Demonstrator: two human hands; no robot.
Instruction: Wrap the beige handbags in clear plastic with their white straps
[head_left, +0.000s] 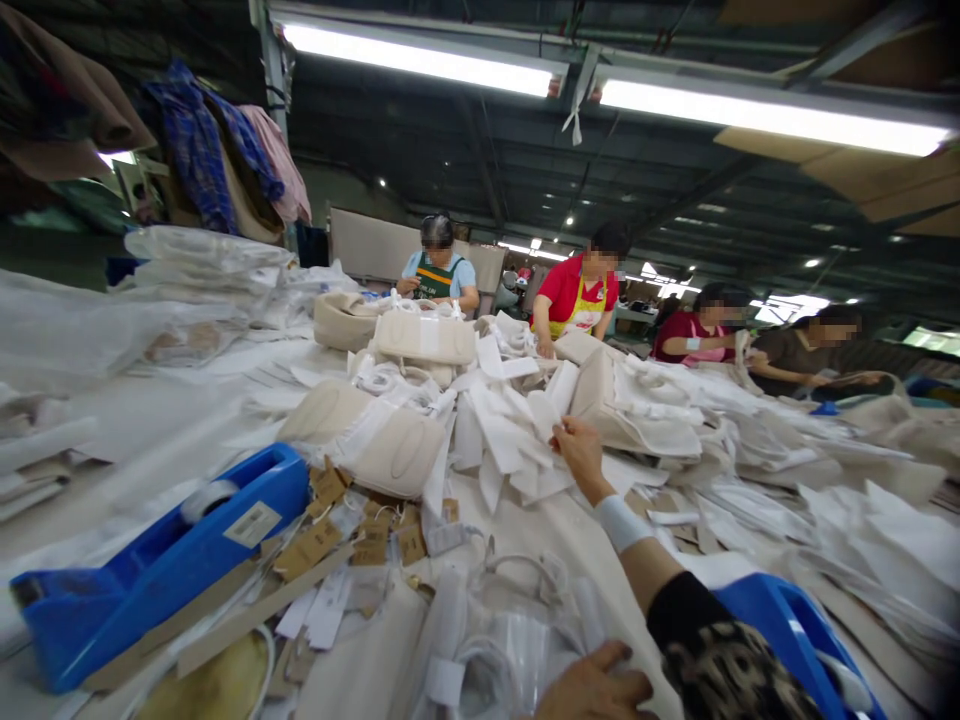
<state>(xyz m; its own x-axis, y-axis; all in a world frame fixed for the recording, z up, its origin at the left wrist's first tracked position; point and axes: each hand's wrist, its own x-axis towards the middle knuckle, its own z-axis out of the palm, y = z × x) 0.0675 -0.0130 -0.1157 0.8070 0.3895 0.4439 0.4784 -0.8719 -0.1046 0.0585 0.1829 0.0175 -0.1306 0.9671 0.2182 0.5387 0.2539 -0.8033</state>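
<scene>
My right hand [581, 455], with a white band at the wrist, reaches forward into a heap of loose white sheets [499, 430]. Its fingers are pinched on the edge of a white sheet [546, 412]. Low in the picture, my left hand [596, 688] lies with its fingers apart beside a beige handbag [517, 590]. Clear wrapping and white padding cover that bag's handle and front; the picture's bottom edge cuts off part of the hand. Just beyond the sheets on the right is another beige bag [611, 400].
Blue tape dispensers stand at left [172, 560] and right [795, 640]. Brown cardboard tags [367, 535] lie near the left one. More wrapped bags [367, 435] are piled ahead. Several co-workers, one in a red shirt [555, 295], work across the table.
</scene>
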